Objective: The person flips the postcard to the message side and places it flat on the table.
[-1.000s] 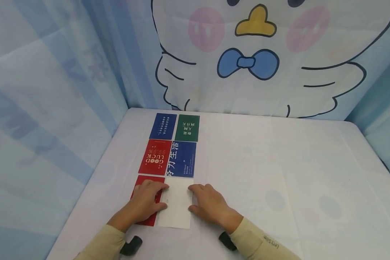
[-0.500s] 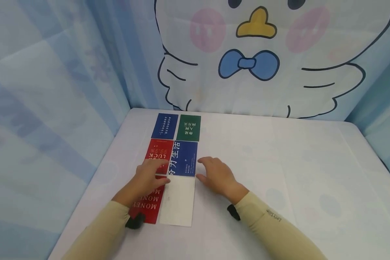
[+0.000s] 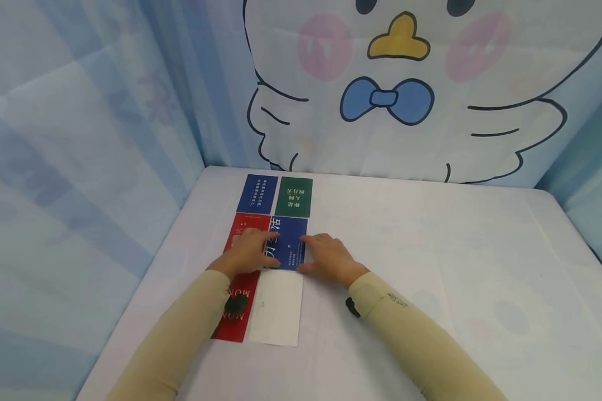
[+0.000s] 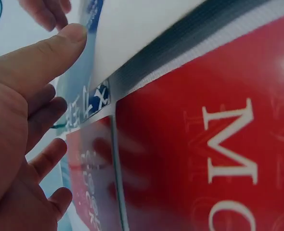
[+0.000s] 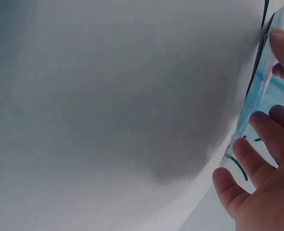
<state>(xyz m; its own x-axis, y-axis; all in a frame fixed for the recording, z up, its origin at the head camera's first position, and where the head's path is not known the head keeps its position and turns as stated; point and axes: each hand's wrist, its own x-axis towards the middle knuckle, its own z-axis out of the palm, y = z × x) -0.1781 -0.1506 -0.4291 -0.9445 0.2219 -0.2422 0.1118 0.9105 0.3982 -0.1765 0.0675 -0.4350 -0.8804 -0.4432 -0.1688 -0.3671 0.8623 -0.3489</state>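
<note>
A blue card (image 3: 292, 236) with large white characters lies flat in the right column of cards in the head view. My left hand (image 3: 244, 253) reaches over a red card (image 3: 251, 221), thumb and fingertips at the blue card's left edge. On the opposite edge are the fingertips of my right hand (image 3: 329, 259). Both hands have loosely extended, spread fingers in the wrist views. Nearer to me lie a plain white card (image 3: 277, 309) and another red card (image 4: 156, 159) with white lettering, partly covered by the left wrist.
Behind these lie a dark blue card (image 3: 257, 194) and a green card (image 3: 294, 196), side by side. All rest on a white-covered table (image 3: 431, 250). A curtain with a cartoon bird (image 3: 386, 139) hangs beyond the table's far edge.
Both hands have moved forward from the sides of the white card to the sides of the blue card. The near red card's lettering has come into view.
</note>
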